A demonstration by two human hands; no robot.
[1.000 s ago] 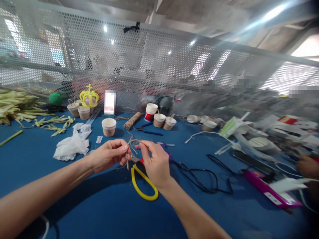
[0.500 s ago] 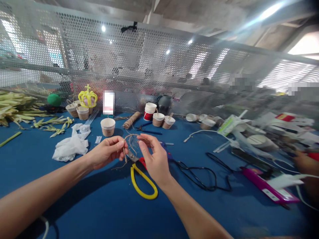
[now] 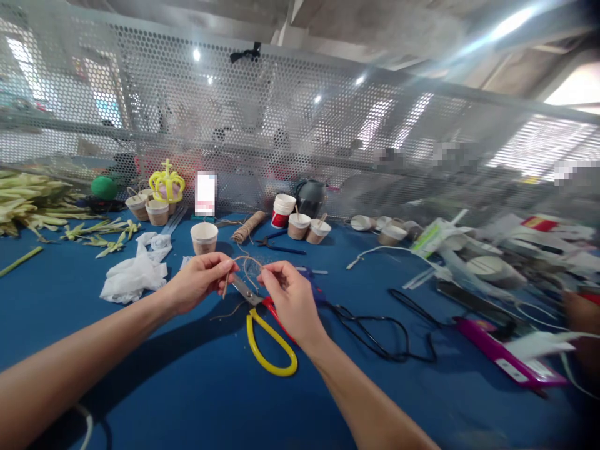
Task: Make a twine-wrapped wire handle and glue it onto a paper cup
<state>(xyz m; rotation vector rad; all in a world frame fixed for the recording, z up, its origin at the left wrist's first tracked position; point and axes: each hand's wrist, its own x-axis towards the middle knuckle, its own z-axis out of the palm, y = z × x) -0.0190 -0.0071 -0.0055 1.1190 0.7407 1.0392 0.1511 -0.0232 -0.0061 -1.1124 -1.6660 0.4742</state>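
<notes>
A thin brown twine (image 3: 244, 258) arches between my two hands above the blue table. My left hand (image 3: 206, 281) pinches one end, with a short piece hanging below the fingers. The other end is pinched in my right hand (image 3: 288, 297). Beneath them lie scissors (image 3: 272, 350) with one yellow and one red handle, their blades pointing up-left and partly behind my hands. A loose strand rests on the table left of the scissors. Just beyond my left hand stands a paper cup (image 3: 204, 238) with a brown-wrapped lower part.
Behind are a twine roll (image 3: 248, 227), pliers (image 3: 284, 248), more wrapped cups (image 3: 299, 226) and a yellow crown (image 3: 167, 183). White cloth (image 3: 134, 275) and pale stalks (image 3: 28, 200) lie left. A black cable (image 3: 375, 334), a purple box (image 3: 506, 353) and another person's blurred hand (image 3: 581, 319) are right.
My right hand has closed its fingers on the twine and dropped slightly. My left hand has shifted a little up and left, its hanging twine end now tilted.
</notes>
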